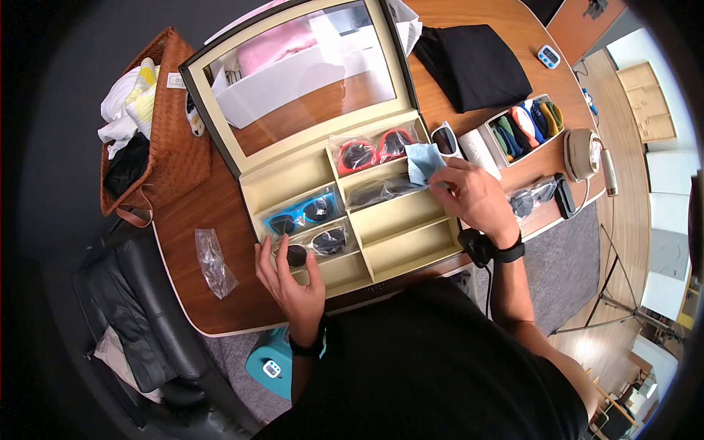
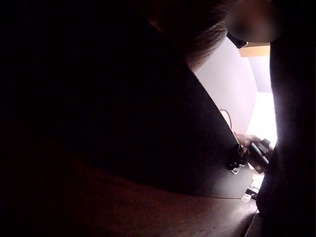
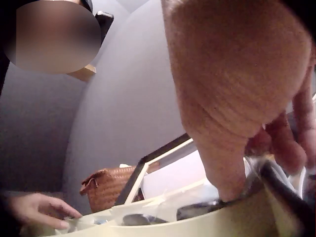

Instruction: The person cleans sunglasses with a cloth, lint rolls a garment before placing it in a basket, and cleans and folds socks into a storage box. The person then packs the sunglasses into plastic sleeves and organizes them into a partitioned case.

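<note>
A box with cream compartments (image 1: 403,249) stands on the table with its glass lid raised. My right hand (image 1: 473,194) is at its right edge, fingertips pinching a light blue cloth (image 1: 424,163). Under the cloth lie dark sunglasses (image 1: 383,192) in clear plastic. In the right wrist view the thumb of my right hand (image 3: 237,113) reaches down inside the box wall. My left hand (image 1: 293,282) rests at the left side, fingers extended and touching bagged, pale-framed sunglasses (image 1: 328,240). Blue sunglasses (image 1: 301,215) and red sunglasses (image 1: 378,152) sit in other compartments.
Left of the box are an empty plastic sleeve (image 1: 213,264) and a woven basket (image 1: 176,147) of clothes. On the right lie white-framed sunglasses (image 1: 444,139), bagged sunglasses (image 1: 532,198), a box of rolled socks (image 1: 526,130) and folded black cloth (image 1: 473,66).
</note>
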